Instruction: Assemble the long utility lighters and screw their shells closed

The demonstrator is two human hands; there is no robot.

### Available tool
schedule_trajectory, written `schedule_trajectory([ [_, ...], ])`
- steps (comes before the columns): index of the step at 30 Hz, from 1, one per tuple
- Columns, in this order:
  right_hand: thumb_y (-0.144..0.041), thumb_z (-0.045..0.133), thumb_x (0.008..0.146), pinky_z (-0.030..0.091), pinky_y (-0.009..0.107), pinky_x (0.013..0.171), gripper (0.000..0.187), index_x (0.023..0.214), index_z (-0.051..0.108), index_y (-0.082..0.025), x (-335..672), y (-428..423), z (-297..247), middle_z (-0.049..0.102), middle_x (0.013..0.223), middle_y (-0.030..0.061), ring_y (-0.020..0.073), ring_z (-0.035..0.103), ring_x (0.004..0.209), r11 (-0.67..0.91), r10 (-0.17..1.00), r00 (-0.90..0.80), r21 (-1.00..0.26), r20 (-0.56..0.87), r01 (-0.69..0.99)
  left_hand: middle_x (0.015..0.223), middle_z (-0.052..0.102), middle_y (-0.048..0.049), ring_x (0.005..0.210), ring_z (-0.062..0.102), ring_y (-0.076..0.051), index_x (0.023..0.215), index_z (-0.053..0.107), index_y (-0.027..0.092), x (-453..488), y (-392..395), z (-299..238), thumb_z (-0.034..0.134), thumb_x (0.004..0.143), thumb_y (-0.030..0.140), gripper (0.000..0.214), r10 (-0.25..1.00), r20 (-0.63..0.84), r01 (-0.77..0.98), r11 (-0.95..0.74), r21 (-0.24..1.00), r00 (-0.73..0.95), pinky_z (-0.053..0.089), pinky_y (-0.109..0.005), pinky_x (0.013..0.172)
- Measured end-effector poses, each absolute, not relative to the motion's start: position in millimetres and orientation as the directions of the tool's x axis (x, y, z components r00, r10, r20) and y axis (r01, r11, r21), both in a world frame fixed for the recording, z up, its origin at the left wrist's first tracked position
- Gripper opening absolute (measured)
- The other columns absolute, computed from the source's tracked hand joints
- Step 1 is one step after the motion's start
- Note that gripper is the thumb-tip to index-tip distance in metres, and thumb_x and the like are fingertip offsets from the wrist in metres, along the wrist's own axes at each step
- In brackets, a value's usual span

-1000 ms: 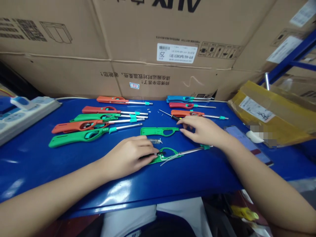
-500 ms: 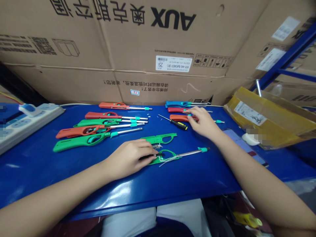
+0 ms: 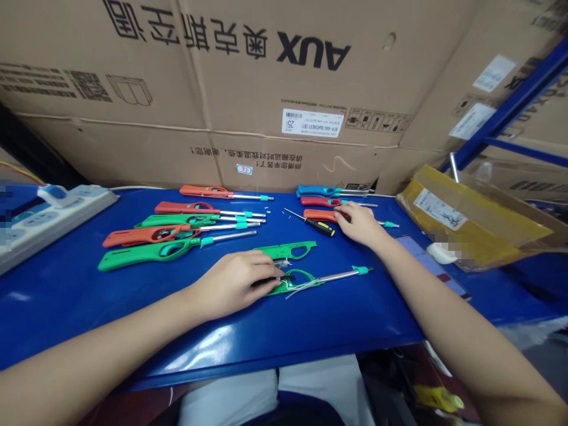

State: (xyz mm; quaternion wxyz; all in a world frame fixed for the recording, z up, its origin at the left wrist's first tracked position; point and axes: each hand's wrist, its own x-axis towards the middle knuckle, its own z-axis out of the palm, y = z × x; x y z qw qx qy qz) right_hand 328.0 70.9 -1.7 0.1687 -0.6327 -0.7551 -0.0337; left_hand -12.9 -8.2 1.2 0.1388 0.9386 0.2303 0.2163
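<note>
My left hand [image 3: 242, 278] pinches the handle end of an opened green gas lighter [image 3: 306, 279], whose metal tube points right. Thin pale wires trail over its trigger ring, and my fingers hide part of its inside. Just behind it lies the separate green casing half [image 3: 290, 251], with a small clear part partly hidden beside my fingers. My right hand [image 3: 361, 225] has its fingers closed about an orange gas lighter [image 3: 319, 215] lying at the back right. Left of that hand rests a yellow-and-black screwdriver [image 3: 320, 226]. Behind the orange one are a red lighter [image 3: 314, 202] and blue lighters [image 3: 316, 190].
Several orange, red and green lighters [image 3: 146, 257] lie in a row at the left. A white power strip [image 3: 80, 210] is at the far left, and a phone [image 3: 432, 266] and yellow-taped box [image 3: 479, 216] are right. A large cardboard sheet [image 3: 248, 83] stands behind.
My right hand has moved slightly down and left, and its fingers have closed on the orange lighter. My left hand stays at the opened green one. The view has shifted slightly.
</note>
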Motion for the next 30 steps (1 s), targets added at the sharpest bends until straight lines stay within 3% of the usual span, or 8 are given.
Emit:
schedule_trajectory([
  [4,-0.024,0.050,0.093,0.049,0.041,0.099,0.039,0.124,0.068,-0.011,335.8,73.8,2.2,0.068,0.120,0.0176,0.0285,0.064,0.110,0.197,0.935,-0.123,-0.198,0.332,0.960,0.099,0.074,-0.0041,0.092,0.070,-0.018,0.109,0.074,0.020,-12.7,-8.4,1.1,0.057,0.101,0.028,0.021,0.498,0.336,0.379,-0.853,0.359,0.800,0.055,-0.027,0.080],
  [8,-0.027,0.050,0.094,0.050,0.040,0.099,0.031,0.110,0.075,-0.016,339.3,73.7,1.4,0.068,0.116,0.0142,0.0270,0.065,0.108,0.207,0.940,-0.127,-0.232,0.316,0.950,0.100,0.074,-0.0038,0.093,0.071,-0.018,0.110,0.075,0.020,-12.7,-8.1,1.3,0.058,0.100,0.028,0.021,0.504,0.336,0.383,-0.849,0.365,0.796,0.055,-0.028,0.081],
  [15,-0.036,0.045,0.098,0.050,0.045,0.096,0.036,0.108,0.076,-0.020,336.6,72.7,-4.6,0.064,0.122,0.0142,0.0283,0.062,0.112,0.172,0.954,-0.088,-0.283,0.285,0.943,0.099,0.074,-0.0049,0.093,0.071,-0.018,0.110,0.075,0.020,-12.4,-8.3,2.6,0.058,0.100,0.027,0.021,0.500,0.338,0.374,-0.849,0.373,0.797,0.056,-0.027,0.082],
  [18,-0.036,0.044,0.099,0.049,0.044,0.098,0.036,0.098,0.076,-0.019,335.7,73.6,-4.7,0.069,0.115,0.0134,0.0276,0.062,0.111,0.184,0.955,-0.090,-0.328,0.283,0.927,0.099,0.074,-0.0052,0.092,0.071,-0.018,0.110,0.075,0.020,-12.8,-8.8,2.2,0.058,0.100,0.027,0.021,0.495,0.340,0.371,-0.852,0.368,0.800,0.056,-0.028,0.081],
  [22,-0.034,0.049,0.094,0.049,0.044,0.098,0.031,0.081,0.073,-0.019,336.2,75.9,-2.1,0.073,0.103,0.0134,0.0275,0.066,0.104,0.209,0.939,-0.059,-0.425,0.338,0.881,0.098,0.074,-0.0053,0.092,0.071,-0.018,0.110,0.074,0.020,-13.3,-8.8,2.0,0.057,0.101,0.027,0.021,0.491,0.342,0.371,-0.856,0.359,0.802,0.056,-0.027,0.081],
  [26,-0.043,0.056,0.088,0.050,0.047,0.098,0.028,0.091,0.070,-0.019,334.7,74.5,5.7,0.073,0.109,0.0143,0.0287,0.066,0.105,0.258,0.894,0.033,-0.574,0.447,0.777,0.098,0.074,-0.0046,0.092,0.071,-0.018,0.109,0.074,0.020,-12.9,-8.6,2.1,0.057,0.101,0.028,0.021,0.497,0.342,0.381,-0.854,0.354,0.797,0.055,-0.026,0.080],
  [30,-0.055,0.065,0.081,0.057,0.041,0.084,0.038,0.093,0.064,-0.020,321.2,64.9,12.9,0.073,0.102,0.0112,0.0240,0.070,0.092,0.333,0.906,0.013,-0.731,0.423,0.595,0.101,0.074,-0.0037,0.093,0.071,-0.018,0.109,0.074,0.021,-12.4,-8.5,2.0,0.057,0.101,0.028,0.020,0.513,0.339,0.396,-0.845,0.358,0.788,0.055,-0.026,0.081],
])
